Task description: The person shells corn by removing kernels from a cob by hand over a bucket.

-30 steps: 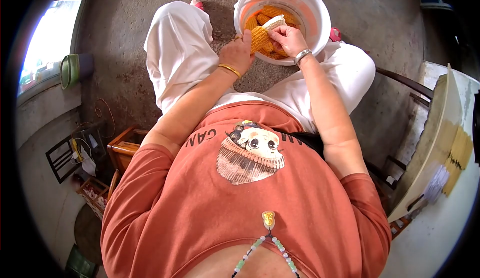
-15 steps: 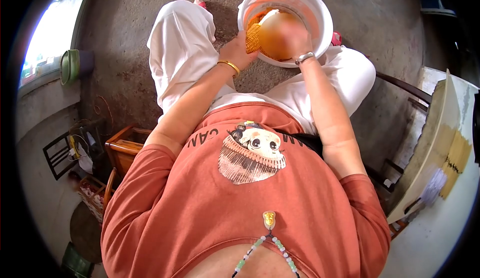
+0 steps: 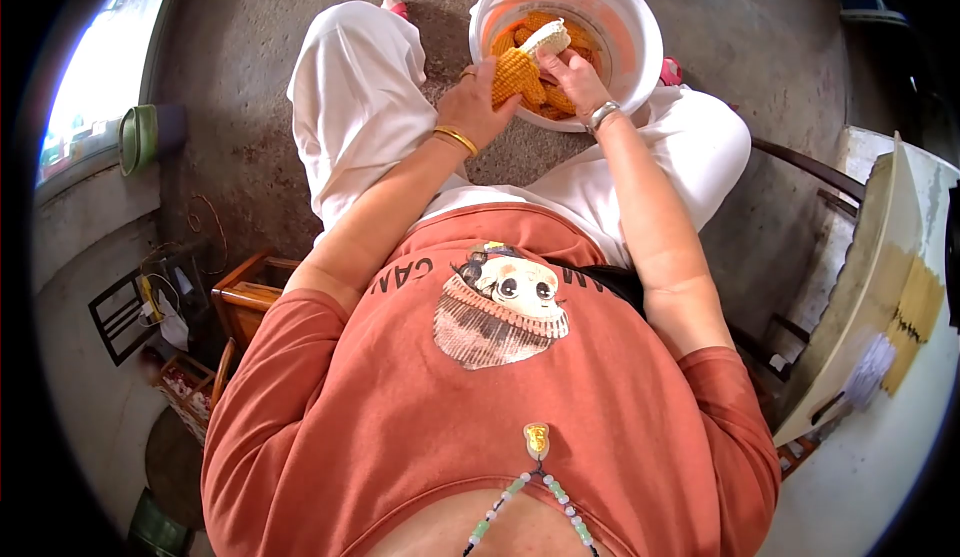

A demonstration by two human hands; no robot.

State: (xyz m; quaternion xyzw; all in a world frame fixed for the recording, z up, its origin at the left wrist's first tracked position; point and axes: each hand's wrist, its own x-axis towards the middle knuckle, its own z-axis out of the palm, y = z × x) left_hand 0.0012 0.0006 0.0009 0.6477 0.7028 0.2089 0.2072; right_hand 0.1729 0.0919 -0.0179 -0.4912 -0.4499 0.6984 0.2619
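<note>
My left hand (image 3: 478,107) is wrapped round the yellow lower part of a corn cob (image 3: 513,77), held over the near left side of a white bucket (image 3: 650,47). The cob's far end is bare and whitish. Close to that end, my right hand (image 3: 575,82) has its fingers bent against the cob, with thumb and forefinger near the line between kernels and bare core. Several orange-yellow cobs (image 3: 560,102) lie in the bucket below both hands.
The bucket stands on the concrete floor (image 3: 250,77) beyond my knees. Wooden furniture (image 3: 255,292) is at the left, a green container (image 3: 140,140) by the window. A pale board (image 3: 850,307) leans at the right, near a dark bar.
My right hand, blurred over the bucket half a second ago, is now back at the cob. Compared with one second ago, the bare whitish part looks slightly longer.
</note>
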